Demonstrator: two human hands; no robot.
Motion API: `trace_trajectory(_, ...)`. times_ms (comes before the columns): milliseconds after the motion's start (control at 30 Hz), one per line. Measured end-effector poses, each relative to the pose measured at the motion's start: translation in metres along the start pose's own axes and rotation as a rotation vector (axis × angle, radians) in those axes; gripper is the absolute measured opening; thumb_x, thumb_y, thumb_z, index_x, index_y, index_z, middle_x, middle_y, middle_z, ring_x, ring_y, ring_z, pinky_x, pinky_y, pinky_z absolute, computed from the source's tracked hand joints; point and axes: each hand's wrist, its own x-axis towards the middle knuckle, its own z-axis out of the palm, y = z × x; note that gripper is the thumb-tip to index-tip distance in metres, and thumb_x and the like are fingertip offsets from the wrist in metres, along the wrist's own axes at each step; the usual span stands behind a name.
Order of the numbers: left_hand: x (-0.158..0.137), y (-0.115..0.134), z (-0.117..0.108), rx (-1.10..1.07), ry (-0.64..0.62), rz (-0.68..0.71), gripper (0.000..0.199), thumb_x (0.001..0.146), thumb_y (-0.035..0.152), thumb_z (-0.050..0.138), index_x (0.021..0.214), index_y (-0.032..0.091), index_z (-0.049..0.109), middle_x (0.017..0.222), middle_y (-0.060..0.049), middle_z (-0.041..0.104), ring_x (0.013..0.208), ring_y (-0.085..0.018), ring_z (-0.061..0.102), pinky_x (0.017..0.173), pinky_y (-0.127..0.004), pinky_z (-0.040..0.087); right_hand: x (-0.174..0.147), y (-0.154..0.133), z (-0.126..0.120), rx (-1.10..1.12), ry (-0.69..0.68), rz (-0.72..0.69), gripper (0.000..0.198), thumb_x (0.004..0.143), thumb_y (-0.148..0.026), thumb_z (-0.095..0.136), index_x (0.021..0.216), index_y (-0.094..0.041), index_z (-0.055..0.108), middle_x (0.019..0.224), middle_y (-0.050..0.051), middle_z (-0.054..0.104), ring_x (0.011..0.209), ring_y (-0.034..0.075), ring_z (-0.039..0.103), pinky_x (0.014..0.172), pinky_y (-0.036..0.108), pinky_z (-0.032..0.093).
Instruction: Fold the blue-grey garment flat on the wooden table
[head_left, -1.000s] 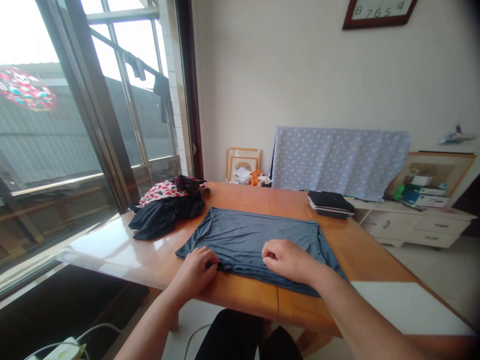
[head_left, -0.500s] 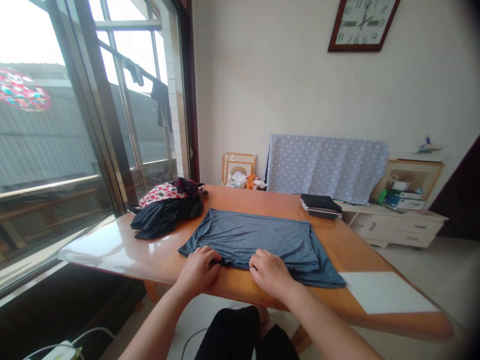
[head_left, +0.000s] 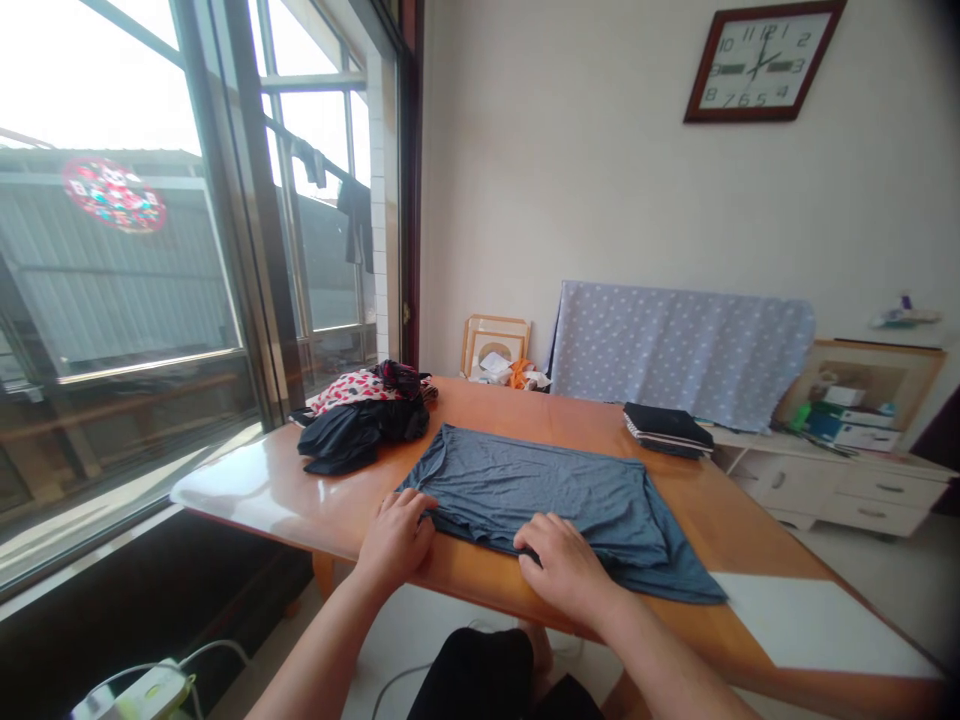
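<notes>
A blue-grey garment [head_left: 540, 490], soft and stretchy-looking, lies spread in a wrinkled rectangle on the wooden table. Its near right corner flares out as a flap towards a white sheet. My left hand [head_left: 399, 530] is at the garment's near left corner, fingers curled and closed on the edge. Farther right along the same near edge, my right hand [head_left: 561, 560] has its fingers bent over the cloth, with a dark bit of fabric under the thumb. The fingertips of both hands are partly hidden.
Crumpled clothes [head_left: 360, 425], black and red-and-white, are heaped at the table's left by the window. A folded dark stack [head_left: 667, 430] sits at the far right. The white sheet [head_left: 825, 622] lies at the near right, on the wooden table [head_left: 517, 405].
The view has swung slightly left. My right hand's fingers have lifted and reached a little farther over the cloth. My left hand has shifted slightly towards the garment's left corner.
</notes>
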Motion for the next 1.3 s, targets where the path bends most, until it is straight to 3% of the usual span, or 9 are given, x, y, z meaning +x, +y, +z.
trace_trajectory(133, 0.000, -0.011, -0.005, 0.081, -0.028, -0.067, 0.023, 0.093, 0.029, 0.047, 0.104, 0.028, 0.067, 0.110, -0.006, 0.066, 0.111, -0.027, 0.054, 0.095, -0.042, 0.033, 0.001, 0.000, 0.003, 0.025, -0.004, 0.008, 0.018, 0.082, -0.014, 0.054, 0.088, -0.025, 0.066, 0.091, 0.001, 0.063, 0.094, 0.018, 0.055, 0.086, 0.029, 0.035)
trace_trajectory(367, 0.002, -0.027, -0.001, 0.135, 0.039, -0.152, 0.026, 0.091, 0.026, 0.045, 0.109, 0.026, 0.063, 0.116, -0.006, 0.065, 0.113, -0.027, 0.053, 0.094, -0.041, 0.033, -0.001, -0.001, 0.006, 0.025, -0.001, 0.019, 0.021, 0.084, -0.014, 0.053, 0.092, -0.026, 0.069, 0.094, 0.002, 0.064, 0.097, 0.019, 0.055, 0.088, 0.030, 0.035)
trace_trajectory(567, 0.006, -0.028, -0.006, 0.207, -0.005, -0.202, 0.018, 0.087, 0.031, 0.050, 0.091, 0.026, 0.067, 0.105, -0.006, 0.066, 0.107, -0.028, 0.054, 0.090, -0.042, 0.034, -0.003, -0.005, 0.006, 0.023, -0.010, 0.047, 0.023, 0.085, -0.014, 0.052, 0.093, -0.026, 0.070, 0.095, 0.002, 0.064, 0.098, 0.019, 0.056, 0.088, 0.031, 0.035)
trace_trajectory(700, 0.007, -0.024, -0.015, 0.231, 0.005, -0.244, 0.031, 0.093, 0.044, 0.045, 0.079, 0.025, 0.066, 0.097, -0.007, 0.066, 0.105, -0.030, 0.055, 0.092, -0.045, 0.033, -0.004, -0.005, 0.006, 0.048, 0.005, 0.056, 0.022, 0.084, -0.013, 0.053, 0.090, -0.026, 0.070, 0.092, 0.002, 0.065, 0.096, 0.019, 0.056, 0.087, 0.031, 0.036)
trace_trajectory(800, 0.007, -0.018, -0.014, 0.234, 0.034, -0.247, 0.035, 0.093, 0.049, 0.045, 0.081, 0.025, 0.067, 0.099, -0.008, 0.066, 0.106, -0.030, 0.055, 0.093, -0.046, 0.033, -0.006, -0.001, 0.004, 0.130, 0.033, 0.070, 0.022, 0.083, -0.013, 0.052, 0.088, -0.025, 0.070, 0.090, 0.001, 0.065, 0.093, 0.018, 0.057, 0.087, 0.030, 0.038)
trace_trajectory(967, 0.012, 0.011, 0.002, 0.106, 0.083, -0.075, 0.024, 0.095, 0.038, 0.044, 0.088, 0.024, 0.063, 0.099, -0.007, 0.064, 0.101, -0.026, 0.056, 0.088, -0.038, 0.039, -0.020, 0.026, -0.011, 0.291, 0.155, 0.175, 0.022, 0.084, -0.015, 0.049, 0.089, -0.023, 0.069, 0.091, 0.003, 0.067, 0.088, 0.018, 0.060, 0.081, 0.028, 0.043)
trace_trajectory(1167, 0.017, 0.075, 0.030, -0.127, -0.060, 0.267, 0.015, 0.088, 0.018, 0.047, 0.089, 0.024, 0.061, 0.095, -0.007, 0.062, 0.093, -0.023, 0.058, 0.084, -0.034, 0.042, -0.056, 0.079, -0.042, 0.329, 0.324, 0.365, 0.021, 0.085, -0.024, 0.047, 0.092, -0.022, 0.067, 0.091, 0.003, 0.069, 0.085, 0.019, 0.062, 0.078, 0.029, 0.045)
trace_trajectory(1300, 0.015, 0.116, 0.043, -0.117, -0.118, 0.392, 0.019, 0.084, 0.013, 0.049, 0.091, 0.024, 0.064, 0.094, -0.007, 0.062, 0.094, -0.024, 0.057, 0.083, -0.035, 0.040, -0.079, 0.106, -0.053, 0.250, 0.326, 0.410, 0.019, 0.083, -0.022, 0.047, 0.087, -0.022, 0.066, 0.090, 0.002, 0.068, 0.087, 0.019, 0.061, 0.077, 0.029, 0.044)
